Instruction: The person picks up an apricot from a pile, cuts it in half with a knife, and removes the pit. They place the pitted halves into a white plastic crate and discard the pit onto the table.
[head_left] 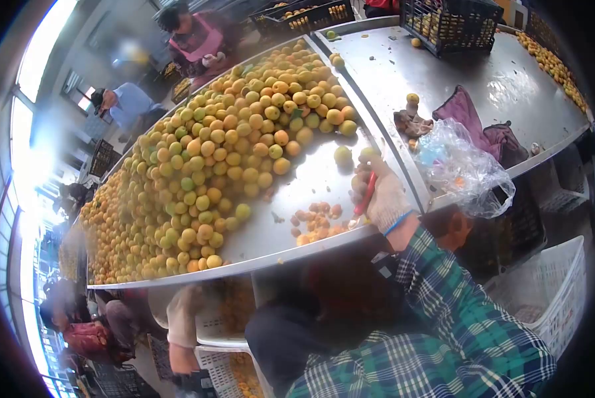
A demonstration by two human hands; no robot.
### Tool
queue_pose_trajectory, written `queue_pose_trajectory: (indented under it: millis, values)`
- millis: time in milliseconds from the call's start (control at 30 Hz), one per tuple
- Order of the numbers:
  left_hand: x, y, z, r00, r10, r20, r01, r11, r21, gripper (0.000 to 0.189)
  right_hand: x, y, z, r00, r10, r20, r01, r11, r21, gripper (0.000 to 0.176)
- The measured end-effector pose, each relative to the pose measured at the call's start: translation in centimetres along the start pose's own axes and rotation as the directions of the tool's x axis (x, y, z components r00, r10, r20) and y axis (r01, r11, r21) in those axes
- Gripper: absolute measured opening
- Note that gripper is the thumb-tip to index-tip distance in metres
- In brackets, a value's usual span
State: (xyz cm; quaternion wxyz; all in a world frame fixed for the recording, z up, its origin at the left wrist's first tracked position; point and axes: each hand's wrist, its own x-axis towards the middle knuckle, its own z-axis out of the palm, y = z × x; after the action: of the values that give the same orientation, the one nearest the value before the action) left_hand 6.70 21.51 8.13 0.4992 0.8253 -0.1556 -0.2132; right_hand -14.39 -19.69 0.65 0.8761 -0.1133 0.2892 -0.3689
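My right hand [385, 196], in a pale knit glove with dark fingertips, is closed on a red-handled tool [365, 192] over the metal table. Its working end is too small to make out. A greenish-yellow apricot [369, 154] shows at the fingertips, and another apricot [342, 156] lies just left of them. Cut apricot pieces [316, 220] are gathered near the table's front edge. My left hand [182, 315], also gloved, hangs below that edge beside the white crates [214, 361] holding orange fruit. Blur hides its fingers.
A large heap of apricots [224, 152] covers the left of the table [257, 239]. Beyond a raised divider [383, 126] lie a clear plastic bag [466, 169], a purple cloth [462, 116] and a black crate [450, 23]. A white basket [552, 285] stands below right. Several people work nearby.
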Motion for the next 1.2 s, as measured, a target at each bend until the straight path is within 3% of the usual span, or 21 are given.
queue_pose_trajectory:
  millis: [100,200,233,300,333,367,467,500,533,567,633,667,700,833,967,1033,1067,1100,1133,1167,1200]
  values:
    - [3.0,7.5,5.0,0.935,0.03,0.353,-0.12,0.965,0.233,0.034,-0.4,-1.0,0.0,0.998,0.028,-0.05,-0.032,0.997,-0.071,0.019]
    - [4.4,14.3,9.3,0.809,-0.139,0.571,-0.28,0.763,0.582,0.034,-0.9,-2.0,0.4,0.997,0.068,0.035,-0.062,0.987,-0.147,0.015]
    - [5.8,14.8,10.1,0.806,-0.143,0.574,-0.282,0.76,0.586,0.034,-1.1,-2.3,0.7,0.997,0.068,0.03,-0.063,0.988,-0.142,0.015]
    - [9.0,14.9,11.5,0.782,-0.158,0.602,-0.382,0.642,0.665,0.035,-1.2,-2.6,1.8,0.999,0.035,-0.026,-0.042,0.944,-0.327,0.016]
    - [11.1,14.0,11.9,0.817,-0.14,0.559,-0.305,0.717,0.626,0.034,-1.4,-2.5,2.3,0.998,0.022,-0.055,-0.04,0.939,-0.342,0.021]
    - [12.9,14.5,13.1,0.834,-0.075,0.547,-0.354,0.687,0.635,0.035,-1.3,-2.4,2.4,0.998,0.022,-0.06,-0.041,0.941,-0.336,0.021]
    - [20.4,11.6,15.1,0.861,0.199,0.468,-0.426,0.786,0.448,0.042,-0.7,-2.1,2.1,0.996,0.089,0.014,-0.083,0.962,-0.261,0.022]
    - [22.9,10.5,15.7,0.85,0.323,0.416,-0.495,0.759,0.422,0.046,-0.8,-2.2,2.6,0.992,0.127,0.007,-0.121,0.954,-0.276,0.023]
    - [23.7,11.2,16.9,0.811,0.414,0.414,-0.585,0.605,0.541,0.051,-1.0,-2.1,2.8,0.994,0.103,0.039,-0.085,0.945,-0.315,0.024]
    - [24.1,12.0,18.3,0.812,0.407,0.417,-0.582,0.612,0.536,0.051,-1.2,-2.0,3.2,0.994,0.084,0.067,-0.055,0.932,-0.357,0.025]
    - [24.6,13.3,21.1,0.787,0.496,0.367,-0.592,0.438,0.677,0.053,-0.8,-2.2,3.7,0.991,0.104,0.081,-0.062,0.909,-0.411,0.027]
    - [25.4,12.9,22.2,0.814,0.454,0.363,-0.557,0.43,0.711,0.055,-0.7,-2.3,4.0,0.987,0.127,0.096,-0.068,0.883,-0.464,0.029]
    - [26.4,12.0,23.1,0.77,0.514,0.379,-0.573,0.295,0.765,0.053,-0.6,-2.4,4.3,0.988,0.122,0.094,-0.066,0.886,-0.459,0.029]
    - [26.3,12.1,25.7,0.828,0.407,0.386,-0.502,0.231,0.834,0.059,0.4,-2.0,4.3,0.984,0.136,0.117,-0.049,0.829,-0.557,0.037]
    - [24.7,11.8,26.2,0.854,0.392,0.342,-0.445,0.209,0.871,0.047,1.1,-1.9,4.2,0.982,0.168,0.086,-0.088,0.811,-0.579,0.036]
    - [23.9,10.8,26.0,0.886,0.388,0.255,-0.428,0.469,0.773,0.039,1.3,-1.3,4.1,0.985,0.162,0.067,-0.1,0.833,-0.544,0.03]
    - [24.0,9.7,25.6,0.901,0.347,0.262,-0.434,0.702,0.564,0.037,1.0,-1.2,4.3,0.984,0.164,0.067,-0.101,0.833,-0.544,0.03]
    - [23.6,9.1,25.1,0.902,0.346,0.26,-0.432,0.703,0.565,0.037,0.5,-1.2,4.6,0.981,0.172,0.086,-0.091,0.809,-0.58,0.03]
    - [22.8,9.0,24.8,0.924,0.185,0.336,-0.258,0.947,0.189,0.037,0.2,-1.0,4.7,0.978,0.181,0.105,-0.079,0.785,-0.615,0.031]
    - [21.6,9.5,24.7,0.884,0.065,0.463,0.032,0.979,-0.199,0.037,0.2,-0.2,4.4,0.978,0.183,0.104,-0.081,0.782,-0.618,0.031]
    - [19.9,10.0,25.4,0.879,0.077,0.47,0.088,0.944,-0.319,0.04,0.6,1.2,3.7,0.976,0.059,0.21,0.098,0.744,-0.661,0.031]
